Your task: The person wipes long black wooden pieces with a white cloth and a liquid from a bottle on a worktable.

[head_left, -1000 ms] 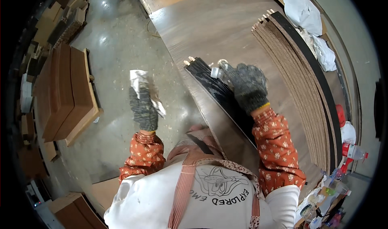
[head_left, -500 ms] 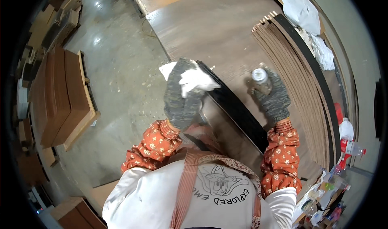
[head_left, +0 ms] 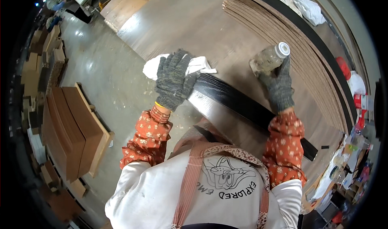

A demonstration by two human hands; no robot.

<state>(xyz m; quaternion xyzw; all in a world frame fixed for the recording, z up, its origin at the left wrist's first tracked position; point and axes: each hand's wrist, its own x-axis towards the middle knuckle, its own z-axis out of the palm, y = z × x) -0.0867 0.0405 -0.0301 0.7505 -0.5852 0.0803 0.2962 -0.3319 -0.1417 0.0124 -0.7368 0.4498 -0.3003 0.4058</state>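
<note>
Gloved left hand [head_left: 173, 79], fingers extended, covers a white cloth [head_left: 201, 64] at the far end of a black board [head_left: 238, 99] on the worktop [head_left: 182, 27]; its grip beneath is hidden. The right hand [head_left: 279, 88] curls closed around a white-capped jar [head_left: 268, 58] near stacked planks [head_left: 258, 21].

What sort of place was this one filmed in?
Probably a woodworking shop or panel factory: a black wood-grained board on the work surface, a set of long boards, and brown panels on a wooden pallet.
</note>
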